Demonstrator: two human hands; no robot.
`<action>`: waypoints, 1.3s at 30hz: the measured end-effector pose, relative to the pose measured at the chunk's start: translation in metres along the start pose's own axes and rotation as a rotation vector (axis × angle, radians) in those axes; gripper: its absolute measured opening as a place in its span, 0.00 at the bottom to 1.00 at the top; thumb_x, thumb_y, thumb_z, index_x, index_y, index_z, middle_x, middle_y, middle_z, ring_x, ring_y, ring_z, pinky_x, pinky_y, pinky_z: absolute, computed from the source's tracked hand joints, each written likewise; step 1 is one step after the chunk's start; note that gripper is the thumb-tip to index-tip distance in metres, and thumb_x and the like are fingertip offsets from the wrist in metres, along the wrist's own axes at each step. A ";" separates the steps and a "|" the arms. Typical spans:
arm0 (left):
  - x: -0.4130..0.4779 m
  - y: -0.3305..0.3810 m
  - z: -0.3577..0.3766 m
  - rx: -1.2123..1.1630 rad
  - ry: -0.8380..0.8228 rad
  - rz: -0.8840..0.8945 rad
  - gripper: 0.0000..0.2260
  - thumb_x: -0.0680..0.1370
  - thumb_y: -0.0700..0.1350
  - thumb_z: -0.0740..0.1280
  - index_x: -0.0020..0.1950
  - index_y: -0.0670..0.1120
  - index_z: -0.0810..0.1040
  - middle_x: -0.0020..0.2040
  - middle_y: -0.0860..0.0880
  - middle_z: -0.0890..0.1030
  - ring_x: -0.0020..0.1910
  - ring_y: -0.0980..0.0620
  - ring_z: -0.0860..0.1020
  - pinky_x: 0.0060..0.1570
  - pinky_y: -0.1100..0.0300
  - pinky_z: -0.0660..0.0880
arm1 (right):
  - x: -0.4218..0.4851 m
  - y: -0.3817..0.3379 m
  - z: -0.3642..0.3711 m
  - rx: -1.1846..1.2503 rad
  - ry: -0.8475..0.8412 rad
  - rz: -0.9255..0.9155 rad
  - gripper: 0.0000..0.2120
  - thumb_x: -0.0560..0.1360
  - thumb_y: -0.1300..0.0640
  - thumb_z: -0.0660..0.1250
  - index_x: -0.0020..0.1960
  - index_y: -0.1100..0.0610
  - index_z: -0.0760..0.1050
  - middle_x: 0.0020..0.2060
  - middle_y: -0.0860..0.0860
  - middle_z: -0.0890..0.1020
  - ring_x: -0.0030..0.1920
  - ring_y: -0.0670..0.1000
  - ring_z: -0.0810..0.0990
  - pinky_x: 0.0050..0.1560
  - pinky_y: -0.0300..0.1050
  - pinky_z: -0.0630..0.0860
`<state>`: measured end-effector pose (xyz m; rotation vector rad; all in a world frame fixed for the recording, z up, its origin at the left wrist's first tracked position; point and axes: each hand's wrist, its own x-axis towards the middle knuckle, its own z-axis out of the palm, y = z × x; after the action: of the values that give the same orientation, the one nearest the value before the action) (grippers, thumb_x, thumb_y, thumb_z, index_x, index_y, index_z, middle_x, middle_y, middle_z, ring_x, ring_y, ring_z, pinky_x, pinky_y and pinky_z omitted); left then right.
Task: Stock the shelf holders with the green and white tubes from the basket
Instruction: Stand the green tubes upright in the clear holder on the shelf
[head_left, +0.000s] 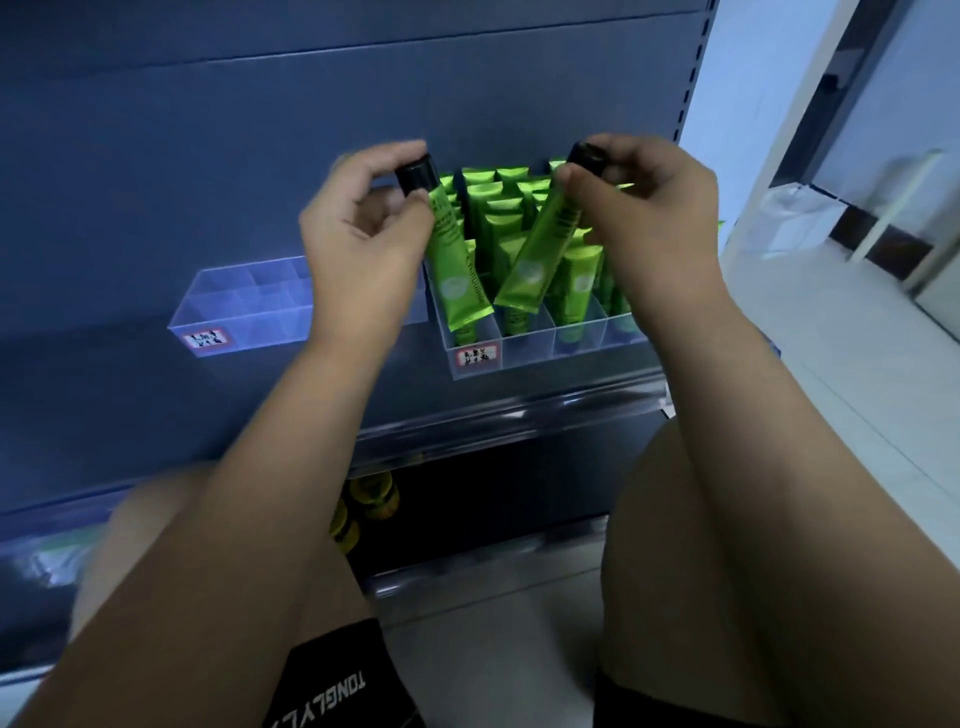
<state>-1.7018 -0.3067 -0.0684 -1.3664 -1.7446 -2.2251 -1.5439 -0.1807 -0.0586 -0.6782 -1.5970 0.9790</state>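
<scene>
Two green tubes are being held over the shelf: the left tube (458, 260) is hanging cap-up and leaning slightly, its crimped end reaching the front-left compartment of the right holder (576, 347), though whether it is already inside is hard to tell. The right tube (543, 244) is slanting down to the left, its flat end hovering just above the next compartment in the front row. The left hand (358, 234) is pinching the left tube's black cap between thumb and curled fingers, and the right hand (654, 208) is gripping the other cap the same way, fingers closed round it. Behind them, rows of stocked tubes (501, 208) are standing crimp-up in the clear, divided holder, filling most of its cells. A small label (474, 357) is sticking to its front wall. Well to the left, a second clear holder (244, 312) is sitting on the same grey-blue shelf (498, 415). Below the shelf edge, blurred yellow-green items (371, 499) are showing between the person's bare knees, and black shorts (332, 686) are filling the bottom of the view.
</scene>
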 end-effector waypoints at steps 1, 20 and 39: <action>-0.002 -0.005 0.003 -0.006 -0.010 -0.008 0.14 0.75 0.32 0.67 0.57 0.43 0.82 0.54 0.40 0.82 0.43 0.53 0.77 0.48 0.62 0.75 | 0.000 0.005 -0.002 -0.001 0.009 -0.005 0.09 0.69 0.47 0.78 0.48 0.43 0.83 0.35 0.35 0.80 0.46 0.51 0.85 0.49 0.60 0.83; 0.003 -0.030 -0.046 -0.340 -0.057 -0.370 0.06 0.78 0.36 0.68 0.51 0.45 0.80 0.47 0.48 0.77 0.49 0.50 0.79 0.58 0.49 0.81 | 0.003 0.026 0.004 0.293 0.046 0.170 0.15 0.74 0.57 0.77 0.53 0.66 0.79 0.36 0.53 0.81 0.34 0.52 0.81 0.39 0.48 0.82; -0.020 -0.011 -0.022 -0.426 -0.127 -0.445 0.20 0.71 0.34 0.68 0.64 0.43 0.79 0.51 0.49 0.85 0.50 0.52 0.83 0.51 0.58 0.80 | -0.038 -0.001 0.051 0.805 -0.343 0.581 0.08 0.81 0.68 0.61 0.48 0.65 0.79 0.48 0.58 0.85 0.46 0.55 0.86 0.55 0.49 0.84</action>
<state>-1.7084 -0.3299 -0.0900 -1.3016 -1.8368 -2.9488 -1.5842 -0.2251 -0.0804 -0.4069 -1.1205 2.1002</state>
